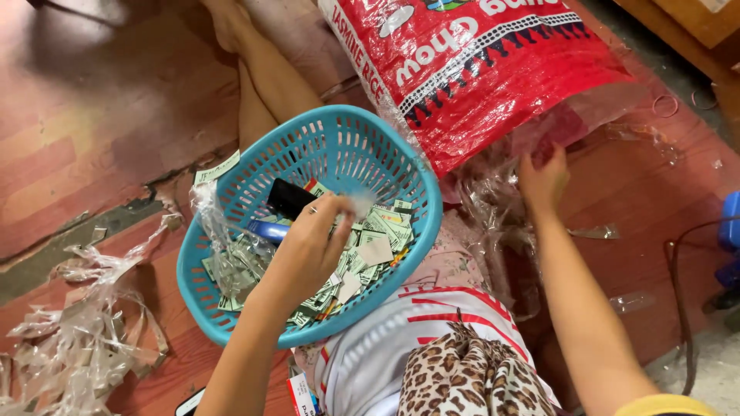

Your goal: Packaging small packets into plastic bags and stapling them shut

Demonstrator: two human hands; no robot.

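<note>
At frame centre, the left hand (312, 243), fingers pinched together, hovers over the turquoise basket (231, 300) of paper labels (378, 239). Right of centre, the right hand (543, 181) reaches into clear plastic wrap (493, 200) beneath the red rice sack (478, 69); its finger state is unclear.

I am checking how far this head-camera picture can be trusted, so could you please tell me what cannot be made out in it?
- Left hand: its fingertips blur in motion over the turquoise plastic basket, so any grip is unclear.
- Right hand: its fingers are hidden in crinkled clear plastic wrap.
- Small paper labels: too small to read.
- Red woven plastic sack: cut off by the top edge.
- Black flat object in the basket: partly hidden, kind unclear.
</note>
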